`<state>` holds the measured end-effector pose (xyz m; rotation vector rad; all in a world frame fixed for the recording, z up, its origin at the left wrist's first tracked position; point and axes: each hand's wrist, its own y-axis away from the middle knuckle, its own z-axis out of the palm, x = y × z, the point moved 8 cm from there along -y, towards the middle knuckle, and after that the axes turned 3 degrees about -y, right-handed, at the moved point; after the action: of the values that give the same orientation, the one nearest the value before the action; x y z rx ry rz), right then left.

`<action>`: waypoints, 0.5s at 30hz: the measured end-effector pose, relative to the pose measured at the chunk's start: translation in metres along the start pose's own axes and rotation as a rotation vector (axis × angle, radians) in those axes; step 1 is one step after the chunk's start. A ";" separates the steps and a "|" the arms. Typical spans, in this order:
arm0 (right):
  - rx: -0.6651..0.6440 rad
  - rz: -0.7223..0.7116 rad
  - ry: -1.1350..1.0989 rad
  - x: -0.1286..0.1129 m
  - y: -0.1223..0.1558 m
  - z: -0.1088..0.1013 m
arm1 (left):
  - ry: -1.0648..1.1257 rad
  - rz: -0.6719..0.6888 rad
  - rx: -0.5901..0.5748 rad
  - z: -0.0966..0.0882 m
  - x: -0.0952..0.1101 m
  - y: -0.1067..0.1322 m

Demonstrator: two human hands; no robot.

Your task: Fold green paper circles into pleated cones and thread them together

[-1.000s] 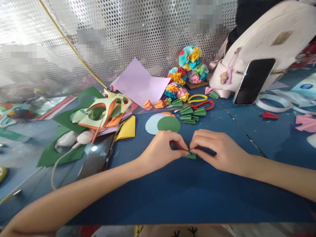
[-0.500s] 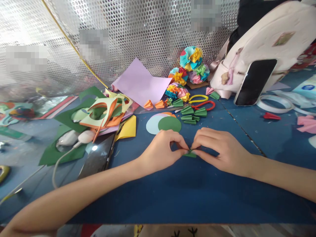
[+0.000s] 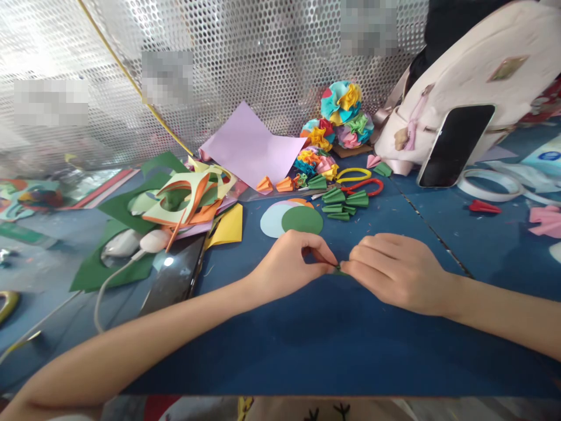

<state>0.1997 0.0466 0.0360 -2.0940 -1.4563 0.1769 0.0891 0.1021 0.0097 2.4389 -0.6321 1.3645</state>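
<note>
Between my fingertips is a small piece of green paper (image 3: pixel 338 271), mostly hidden by the fingers. My left hand (image 3: pixel 298 260) pinches it from the left with thumb and forefinger. From the right, my right hand (image 3: pixel 397 272) grips it, its fingers curled more closely together. Just beyond my left hand lie a green paper circle (image 3: pixel 302 220) and a pale blue one (image 3: pixel 272 220), overlapping. Several pleated green paper pieces (image 3: pixel 336 202) lie behind my hands, beside red-handled scissors (image 3: pixel 370 186).
Paper scraps (image 3: pixel 175 199) and a dark phone (image 3: pixel 173 275) with a white cable lie at the left. Ruffled paper balls (image 3: pixel 340 104) stand against the perforated metal screen. A phone (image 3: pixel 456 146) leans on a pale backpack (image 3: pixel 477 76), near a tape roll (image 3: pixel 491 185).
My right hand has rolled over and its fingers have curled in closer, covering more of the green paper. My left hand keeps its pinch in nearly the same place.
</note>
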 end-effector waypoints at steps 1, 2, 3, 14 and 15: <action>0.004 -0.017 0.005 0.001 0.000 -0.001 | -0.009 0.004 -0.006 0.000 0.001 0.000; 0.005 -0.009 -0.026 0.004 0.000 -0.001 | -0.031 0.019 -0.009 -0.001 0.002 0.000; 0.005 0.032 -0.089 0.011 0.001 0.000 | -0.067 0.044 -0.006 -0.002 0.004 -0.001; 0.028 0.481 -0.606 0.094 0.021 0.024 | -0.240 0.089 0.149 -0.027 -0.006 -0.004; 0.016 0.472 -0.621 0.093 0.021 0.025 | -0.225 0.084 0.155 -0.028 -0.006 -0.004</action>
<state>0.2433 0.1347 0.0239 -2.4600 -1.2201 1.0967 0.0681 0.1193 0.0188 2.7459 -0.7128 1.2201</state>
